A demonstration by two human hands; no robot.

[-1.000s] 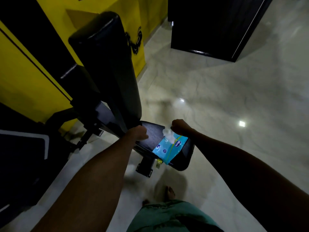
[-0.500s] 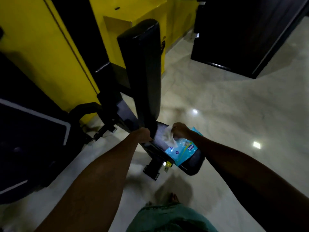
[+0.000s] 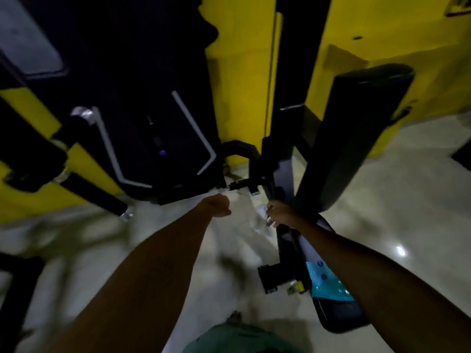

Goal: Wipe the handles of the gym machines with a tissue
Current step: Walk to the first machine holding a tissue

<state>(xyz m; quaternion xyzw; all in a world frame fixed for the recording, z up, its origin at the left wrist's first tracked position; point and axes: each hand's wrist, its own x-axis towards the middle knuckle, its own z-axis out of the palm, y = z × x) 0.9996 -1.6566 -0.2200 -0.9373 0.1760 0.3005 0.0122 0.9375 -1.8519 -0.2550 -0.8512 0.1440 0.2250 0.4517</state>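
Observation:
My right hand (image 3: 280,214) holds a crumpled white tissue (image 3: 262,212) just left of the black bench seat (image 3: 341,314). The blue tissue pack (image 3: 328,284) lies on that seat, partly hidden by my right forearm. My left hand (image 3: 216,205) is curled into a fist over the floor, holding nothing and touching nothing. A black machine handle with chrome ends (image 3: 96,200) slants at the left, and another black grip (image 3: 76,126) with a chrome cap sits above it. The view is blurred.
The bench's upright black back pad (image 3: 356,133) rises at the right. A dark weight-stack housing (image 3: 142,138) with white trim stands ahead, against yellow walls (image 3: 239,72). The pale glossy floor (image 3: 407,212) spreads to the right. My green shorts (image 3: 237,340) show at the bottom.
The tissue has come out of the pack and moved left off the seat with my right hand. My left hand has left the seat edge. The view has swung left toward the machine.

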